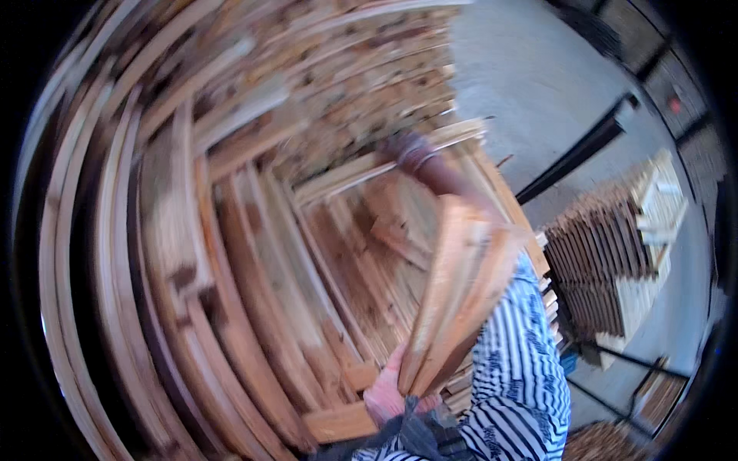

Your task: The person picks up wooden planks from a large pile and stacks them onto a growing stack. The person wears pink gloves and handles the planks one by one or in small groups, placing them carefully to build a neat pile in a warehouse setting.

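Two or so reddish-brown wooden boards [442,307] stand tilted close to my body. My left hand [384,393], pinkish in colour, is closed around their lower end. My right arm, in a black-and-white striped sleeve, passes behind the boards and stretches away from me. At its end my right hand [403,147] is smeared by motion, with a band at the wrist. It is at a pale wooden strip [346,178] on the far side of a plank-lined bay. Its fingers cannot be made out. A short wood offcut [401,240] lies inside the bay.
Long curved-looking planks [115,292] lie in rows at the left. A tall stack of timber [361,77] rises at the far side. On the right stand a black metal post [580,146] and a pile of stacked wooden pieces [607,265] on the grey floor [515,69].
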A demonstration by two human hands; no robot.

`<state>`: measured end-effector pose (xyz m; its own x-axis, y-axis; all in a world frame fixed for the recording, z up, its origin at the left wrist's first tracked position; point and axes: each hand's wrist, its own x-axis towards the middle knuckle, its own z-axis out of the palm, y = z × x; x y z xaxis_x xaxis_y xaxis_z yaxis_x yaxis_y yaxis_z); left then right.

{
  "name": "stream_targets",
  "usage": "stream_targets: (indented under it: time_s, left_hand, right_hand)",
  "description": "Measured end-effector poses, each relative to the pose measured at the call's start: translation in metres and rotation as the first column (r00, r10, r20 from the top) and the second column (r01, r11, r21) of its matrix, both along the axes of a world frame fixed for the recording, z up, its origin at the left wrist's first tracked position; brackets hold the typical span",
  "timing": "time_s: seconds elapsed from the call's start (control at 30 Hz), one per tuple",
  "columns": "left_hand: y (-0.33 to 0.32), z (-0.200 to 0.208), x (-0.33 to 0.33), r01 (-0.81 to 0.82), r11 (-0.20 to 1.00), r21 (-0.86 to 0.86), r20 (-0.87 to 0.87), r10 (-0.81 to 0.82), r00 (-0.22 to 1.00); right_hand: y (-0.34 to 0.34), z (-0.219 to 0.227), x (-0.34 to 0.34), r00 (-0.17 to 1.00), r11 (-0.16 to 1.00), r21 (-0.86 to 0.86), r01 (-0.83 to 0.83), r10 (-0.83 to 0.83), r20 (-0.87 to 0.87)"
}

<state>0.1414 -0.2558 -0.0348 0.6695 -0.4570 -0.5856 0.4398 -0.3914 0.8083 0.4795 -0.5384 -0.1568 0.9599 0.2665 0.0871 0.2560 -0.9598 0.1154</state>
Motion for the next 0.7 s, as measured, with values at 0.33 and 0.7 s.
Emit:
stream_targets:
  time_s: [0.33,0.7]
  left_hand:
    - [-0.002,-0.017,0.014,-0.04,0.999,-0.017,-0.081,0.039,0.996]
    - [0.007,-0.021,0.012,-0.065,0.998,-0.022,-0.079,0.063,0.995]
  right_hand:
    - [0.014,-0.008,0.028,0.939,0.953,0.145,0.267,-0.224,-0.261]
    - [0.007,0.007,0.023,0.896,0.948,0.067,0.312,-0.27,-0.353]
